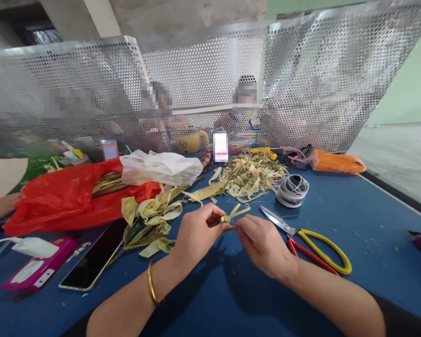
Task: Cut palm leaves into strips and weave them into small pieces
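My left hand (199, 234) pinches a small knotted piece of pale green dried leaf strip (228, 218) between thumb and fingers, its loose ends sticking out to the right. Close beside it, the fingertips of my right hand (261, 241) are pressed together on what looks like a fine thread (234, 228) running to the piece. Scissors (294, 231) with one yellow and one red handle lie right of my right hand, blades parted. Behind them stands a roll of grey-white thread (293, 191). Loose leaf strips (157, 215) lie left of my left hand.
A heap of leaf scraps (254, 173) lies at the back. On the left are a red plastic bag (66, 192), a white bag (161, 167), a phone (94, 257) and a magenta power bank (42, 267). Perforated metal panels (203, 61) edge the blue table (382, 220); people sit beyond.
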Motion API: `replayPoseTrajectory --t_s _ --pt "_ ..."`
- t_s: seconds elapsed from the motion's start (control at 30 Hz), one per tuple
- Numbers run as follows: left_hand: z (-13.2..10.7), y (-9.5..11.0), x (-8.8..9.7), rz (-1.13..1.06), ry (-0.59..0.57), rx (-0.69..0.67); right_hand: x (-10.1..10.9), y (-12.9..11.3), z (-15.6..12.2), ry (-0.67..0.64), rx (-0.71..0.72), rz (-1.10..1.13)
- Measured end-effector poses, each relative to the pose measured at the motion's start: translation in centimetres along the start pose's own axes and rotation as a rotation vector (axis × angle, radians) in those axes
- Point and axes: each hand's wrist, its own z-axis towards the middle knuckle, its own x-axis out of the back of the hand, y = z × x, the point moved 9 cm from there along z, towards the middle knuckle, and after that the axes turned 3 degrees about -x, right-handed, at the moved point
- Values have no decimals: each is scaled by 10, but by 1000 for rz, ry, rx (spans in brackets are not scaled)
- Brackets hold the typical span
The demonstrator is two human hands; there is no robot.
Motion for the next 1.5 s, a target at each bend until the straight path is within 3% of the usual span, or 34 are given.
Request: replayPoseTrajectory --t_s 0.23,0.47,0.57,0.7,0.8,0.87,0.97,1.1,1.23,1.3,1.4,1.5 --pt "-5 17 -1 215 -45 -97 -4 -22 -2 -38 234 -235" --pt "-7 24 -12 346 -193 -210 14 -28 5 -27 224 -350" --pt "-12 29 -21 287 -304 -244 23 -11 14 -96 64 -85" --pt "-16 27 -29 27 -435 -120 8 33 16 -283 -344 417" --pt "-12 22 -25 -199 -388 -5 -12 51 7 -353 -585 709" --pt "-7 16 -20 -297 -312 34 -20 53 4 -325 -638 795" --pt "-1 2 -17 -365 -213 96 -17 48 6 -208 -546 660" --pt "4 -11 -14 -403 -111 201 7 19 9 -25 -206 281" --pt "2 -15 -21 -520 -156 286 17 -10 5 34 49 191" --pt "0 -14 -28 -580 -239 298 18 -9 5 47 33 370" --pt "-5 -11 -39 -661 -368 302 6 6 6 -12 -157 726" --pt "-7 -8 -44 -726 -411 292 -6 16 4 -73 -317 884"
